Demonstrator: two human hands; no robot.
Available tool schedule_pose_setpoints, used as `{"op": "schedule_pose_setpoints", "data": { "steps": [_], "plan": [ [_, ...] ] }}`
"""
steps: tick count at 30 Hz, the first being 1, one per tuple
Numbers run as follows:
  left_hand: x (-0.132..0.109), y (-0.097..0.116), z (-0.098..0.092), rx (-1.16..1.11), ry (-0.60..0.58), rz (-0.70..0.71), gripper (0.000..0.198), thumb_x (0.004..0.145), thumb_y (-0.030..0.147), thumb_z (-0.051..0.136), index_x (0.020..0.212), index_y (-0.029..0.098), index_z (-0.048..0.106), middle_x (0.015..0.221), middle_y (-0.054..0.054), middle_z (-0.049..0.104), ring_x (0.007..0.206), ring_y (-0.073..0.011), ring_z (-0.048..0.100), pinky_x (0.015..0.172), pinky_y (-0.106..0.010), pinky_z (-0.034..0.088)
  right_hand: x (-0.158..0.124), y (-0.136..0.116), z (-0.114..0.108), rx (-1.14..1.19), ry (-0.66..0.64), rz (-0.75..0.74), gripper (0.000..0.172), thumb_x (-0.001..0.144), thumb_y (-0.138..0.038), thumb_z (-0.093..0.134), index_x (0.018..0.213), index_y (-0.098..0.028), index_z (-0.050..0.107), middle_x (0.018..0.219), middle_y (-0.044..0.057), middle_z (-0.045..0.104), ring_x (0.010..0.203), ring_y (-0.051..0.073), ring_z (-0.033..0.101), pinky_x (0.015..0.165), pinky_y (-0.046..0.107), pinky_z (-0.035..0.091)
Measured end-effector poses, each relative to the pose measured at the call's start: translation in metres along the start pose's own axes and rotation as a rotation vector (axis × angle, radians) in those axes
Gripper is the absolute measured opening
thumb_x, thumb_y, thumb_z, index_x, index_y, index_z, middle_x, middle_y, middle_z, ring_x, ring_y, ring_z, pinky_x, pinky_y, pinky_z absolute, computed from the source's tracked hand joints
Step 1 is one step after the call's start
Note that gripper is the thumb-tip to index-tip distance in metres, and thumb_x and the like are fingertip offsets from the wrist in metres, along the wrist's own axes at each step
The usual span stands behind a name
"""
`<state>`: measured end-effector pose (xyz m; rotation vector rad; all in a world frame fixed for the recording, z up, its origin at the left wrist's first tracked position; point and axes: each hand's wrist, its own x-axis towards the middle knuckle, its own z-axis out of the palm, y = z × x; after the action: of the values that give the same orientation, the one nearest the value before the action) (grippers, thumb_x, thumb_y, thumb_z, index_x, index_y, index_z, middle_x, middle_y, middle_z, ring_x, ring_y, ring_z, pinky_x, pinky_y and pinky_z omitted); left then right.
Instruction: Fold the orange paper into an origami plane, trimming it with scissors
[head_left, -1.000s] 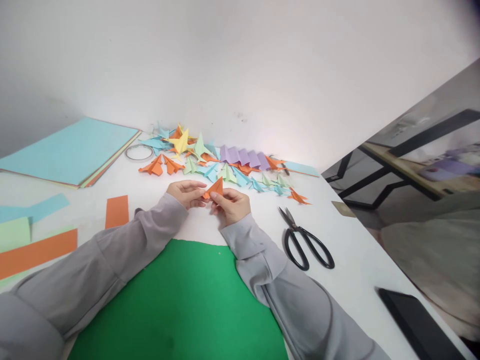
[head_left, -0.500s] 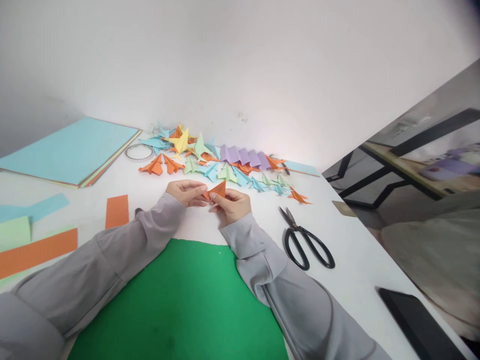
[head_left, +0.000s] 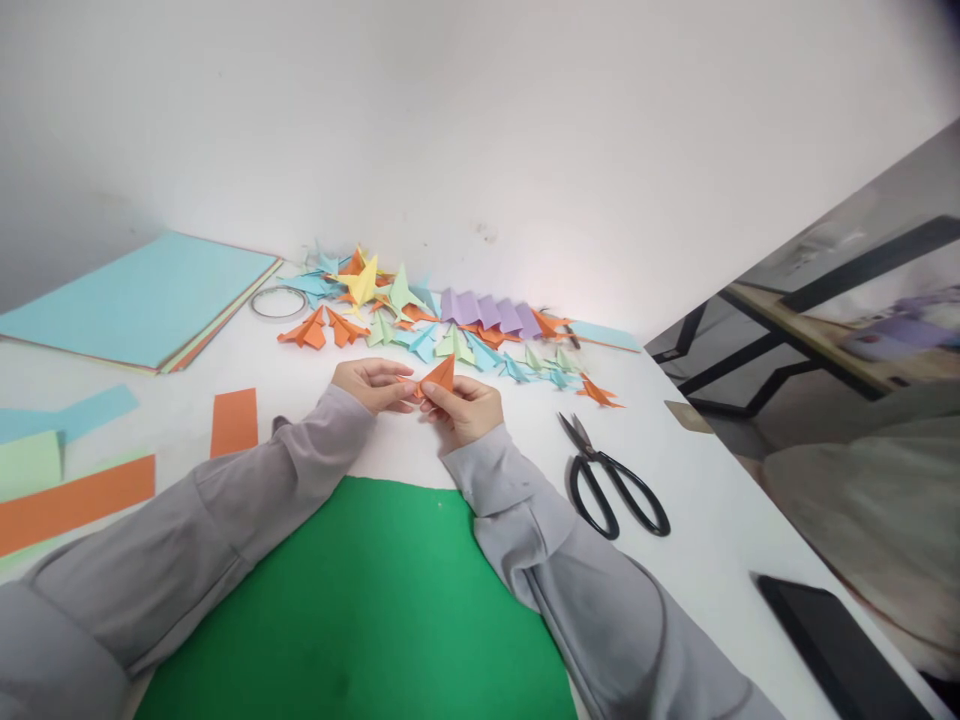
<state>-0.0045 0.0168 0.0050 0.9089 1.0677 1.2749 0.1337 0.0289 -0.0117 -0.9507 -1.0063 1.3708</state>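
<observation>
A small piece of folded orange paper (head_left: 442,375) is held between my two hands above the white table. My left hand (head_left: 375,385) pinches its left edge with thumb and fingertips. From the right, my right hand (head_left: 466,408) grips it, the thumb lying over its front. The paper's pointed tip stands up between the hands, while its lower part is hidden by the fingers. Just beyond lies a spread of folded paper figures (head_left: 362,283) in yellow, orange, blue and green, with a pleated purple paper (head_left: 489,312) among them.
Black-handled scissors (head_left: 600,470) lie right of my hands, and a dark phone-like slab (head_left: 832,640) is nearer. A green sheet (head_left: 360,600) lies under my forearms. Paper strips (head_left: 82,495), a tape roll (head_left: 278,302) and stacked coloured sheets (head_left: 142,300) are at left. A wall stands behind.
The orange paper has tilted slightly, its tip now a little higher and more upright between my fingers. Both hands stay in nearly the same place.
</observation>
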Motion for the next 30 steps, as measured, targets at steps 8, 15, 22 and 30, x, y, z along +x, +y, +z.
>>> {"op": "schedule_pose_setpoints", "data": {
  "steps": [8,15,22,30],
  "plan": [
    [0.000,-0.001,0.003,0.005,0.055,0.023,0.045,0.039,0.028,0.084,0.075,0.008,0.065,0.059,-0.005,0.068,0.057,-0.0167,0.065,0.058,-0.030,0.056,0.001,0.001,0.001,0.013,0.038,0.000,0.022,0.049,-0.031,0.080,0.059,-0.015,0.069,0.049,0.001,0.064,0.043,0.010,0.056,0.037,0.019,0.043],
    [-0.004,0.001,0.008,0.006,0.058,0.047,0.044,0.038,0.029,0.084,0.071,0.008,0.064,0.055,-0.003,0.066,0.056,-0.0165,0.065,0.055,-0.028,0.056,0.001,0.000,0.003,0.007,0.072,-0.001,0.021,0.050,-0.029,0.080,0.060,-0.014,0.069,0.046,0.000,0.062,0.039,0.009,0.052,0.036,0.020,0.041],
    [-0.007,-0.001,0.011,-0.039,0.090,0.039,0.041,0.041,0.028,0.083,0.072,0.009,0.064,0.057,-0.004,0.067,0.056,-0.0165,0.066,0.060,-0.030,0.056,-0.001,-0.003,0.005,0.016,0.109,-0.010,0.022,0.048,-0.029,0.080,0.060,-0.015,0.069,0.049,0.000,0.063,0.043,0.009,0.054,0.036,0.020,0.041],
    [-0.004,-0.004,0.009,-0.045,0.071,-0.009,0.045,0.038,0.025,0.084,0.075,0.009,0.064,0.055,-0.003,0.067,0.051,-0.0125,0.063,0.057,-0.026,0.056,-0.001,-0.001,0.004,-0.042,0.067,-0.036,0.019,0.051,-0.029,0.079,0.061,-0.015,0.069,0.044,-0.001,0.060,0.039,0.009,0.052,0.036,0.020,0.040]
  ]
}}
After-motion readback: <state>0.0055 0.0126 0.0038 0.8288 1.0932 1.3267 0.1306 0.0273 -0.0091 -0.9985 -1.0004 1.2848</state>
